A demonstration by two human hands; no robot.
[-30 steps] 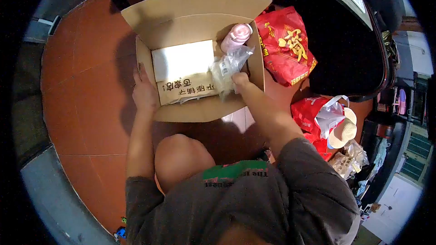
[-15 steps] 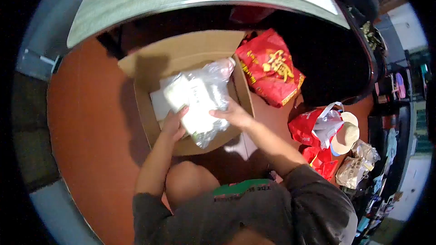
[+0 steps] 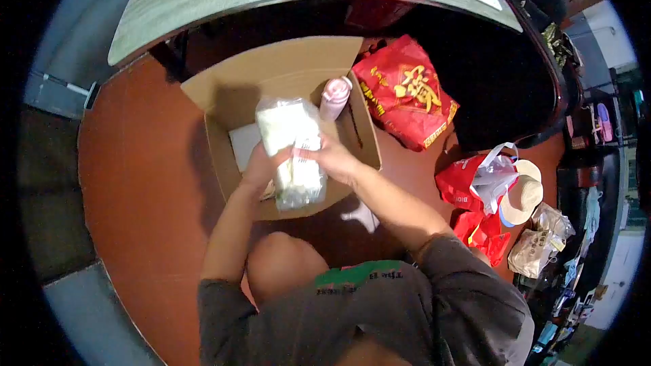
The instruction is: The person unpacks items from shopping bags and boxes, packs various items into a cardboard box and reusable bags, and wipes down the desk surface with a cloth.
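Between my two hands is a white package in clear plastic wrap [image 3: 290, 125], with dark print along one side. My left hand [image 3: 261, 168] grips its left side, the thumb across the front. My right hand [image 3: 333, 159] closes on the right side, its thumb near the other one. The package is above an open cardboard box [image 3: 227, 105] on the floor. Inside the box, a pink bottle [image 3: 335, 98] stands in the far right corner, and a flat white item [image 3: 244, 144] lies at the left. The package hides part of the box's contents.
A red bag with yellow lettering [image 3: 407, 91] leans by the box's right side. Farther right are a red and white bag [image 3: 468, 179], a straw hat [image 3: 525, 193] and a beige bag [image 3: 532, 251]. A table edge [image 3: 312, 0] crosses above the box.
The package has turned more upright, and its loose plastic now lies closer around it. My hands have drawn together on it. The pink bottle, partly covered before, shows more fully.
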